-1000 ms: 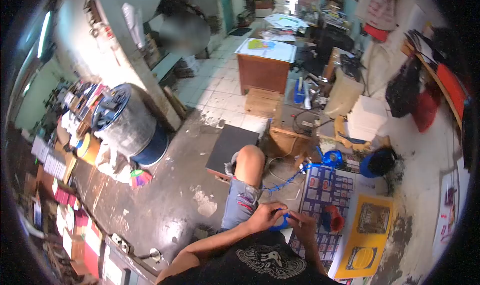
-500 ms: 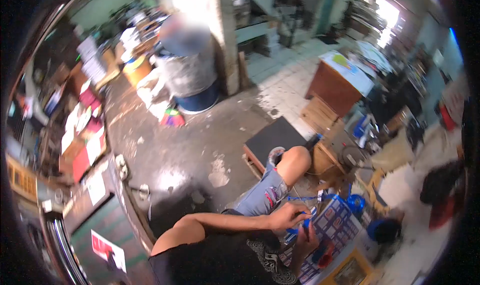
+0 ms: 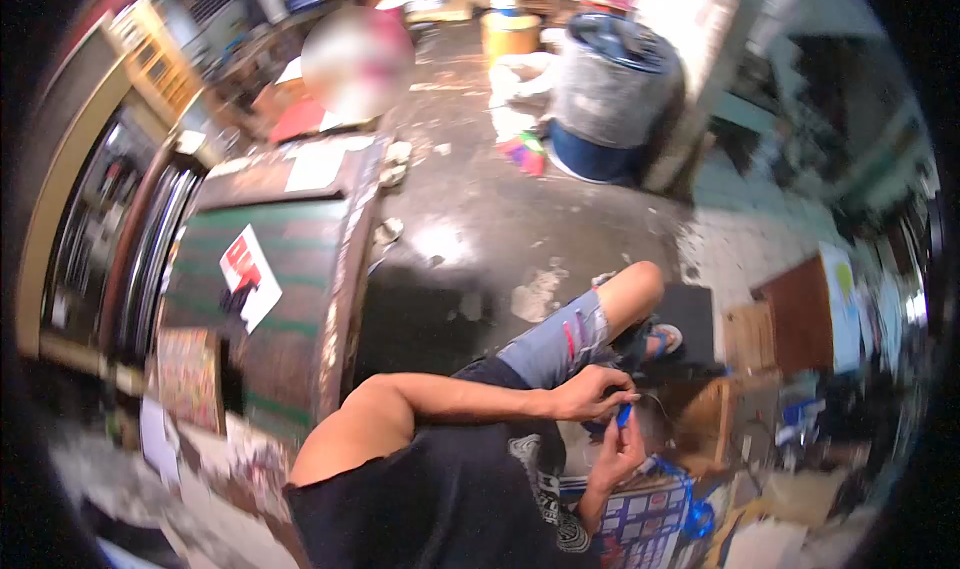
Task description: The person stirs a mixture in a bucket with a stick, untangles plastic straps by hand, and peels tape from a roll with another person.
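Note:
My left hand [image 3: 592,393] is closed in a pinch, its fingertips just above a small blue piece [image 3: 625,415]. A thin pale line, thread or wire, curves away near those fingertips; exactly what they grip is too small to make out. My right hand [image 3: 618,453] comes up from below with thumb and fingers pinched on the blue piece. Both hands meet beside my bent knee [image 3: 632,287]. Under them lies a board or sheet printed with blue and white boxes [image 3: 645,521]. Tangled blue strip [image 3: 698,517] sits at its right edge.
A dark bench with green stripes [image 3: 280,359] stands at left, bearing a red-and-white card [image 3: 252,277]. Ahead is a large grey and blue drum [image 3: 612,99]. A brown desk [image 3: 805,304] and wooden boxes [image 3: 750,337] stand at right. A sandalled foot [image 3: 662,341] shows beyond my knee.
The view has swung left, bringing more of the striped bench in and shifting the drum right. Both hands stay together at the blue piece; the printed board is now lower in view.

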`<state>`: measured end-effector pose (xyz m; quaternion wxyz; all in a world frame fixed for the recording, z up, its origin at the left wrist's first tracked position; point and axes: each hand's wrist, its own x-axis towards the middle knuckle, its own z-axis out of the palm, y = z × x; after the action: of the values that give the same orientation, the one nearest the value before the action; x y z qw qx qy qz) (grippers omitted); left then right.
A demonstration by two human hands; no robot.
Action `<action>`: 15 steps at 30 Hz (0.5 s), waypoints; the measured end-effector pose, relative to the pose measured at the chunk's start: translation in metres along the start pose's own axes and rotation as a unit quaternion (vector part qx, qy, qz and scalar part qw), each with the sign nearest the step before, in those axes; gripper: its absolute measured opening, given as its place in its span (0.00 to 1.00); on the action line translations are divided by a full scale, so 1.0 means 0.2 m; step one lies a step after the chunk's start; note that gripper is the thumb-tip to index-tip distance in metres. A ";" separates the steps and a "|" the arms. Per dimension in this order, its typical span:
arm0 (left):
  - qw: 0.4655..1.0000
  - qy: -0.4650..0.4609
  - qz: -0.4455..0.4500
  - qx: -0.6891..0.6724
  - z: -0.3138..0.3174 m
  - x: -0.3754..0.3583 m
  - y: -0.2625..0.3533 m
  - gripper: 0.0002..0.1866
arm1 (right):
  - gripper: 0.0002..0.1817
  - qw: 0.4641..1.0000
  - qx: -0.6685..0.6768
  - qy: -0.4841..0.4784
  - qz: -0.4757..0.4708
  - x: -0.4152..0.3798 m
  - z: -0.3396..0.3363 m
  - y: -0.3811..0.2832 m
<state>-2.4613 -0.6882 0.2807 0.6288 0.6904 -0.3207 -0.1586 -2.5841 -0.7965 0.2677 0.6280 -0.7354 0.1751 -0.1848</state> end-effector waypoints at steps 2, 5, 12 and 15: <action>0.999 0.049 -0.012 -0.001 -0.05 -0.06 0.03 0.12 | 0.19 0.998 -0.028 -0.024 -0.043 0.02 0.06 -0.01; 0.992 0.127 -0.025 -0.005 -0.09 -0.15 0.03 0.13 | 0.18 0.997 -0.002 -0.064 -0.047 0.03 0.13 0.02; 0.976 0.210 -0.058 -0.025 -0.18 -0.31 0.07 0.13 | 0.21 0.976 0.042 -0.202 -0.076 0.06 0.20 -0.05; 0.975 0.215 -0.046 0.022 -0.15 -0.28 0.06 0.11 | 0.20 0.983 0.061 -0.167 -0.053 0.06 0.19 -0.06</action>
<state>-2.4868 -0.6301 0.2873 0.6600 0.7359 -0.1487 -0.0283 -2.5542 -0.7680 0.2747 0.6815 -0.7243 0.0168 -0.1033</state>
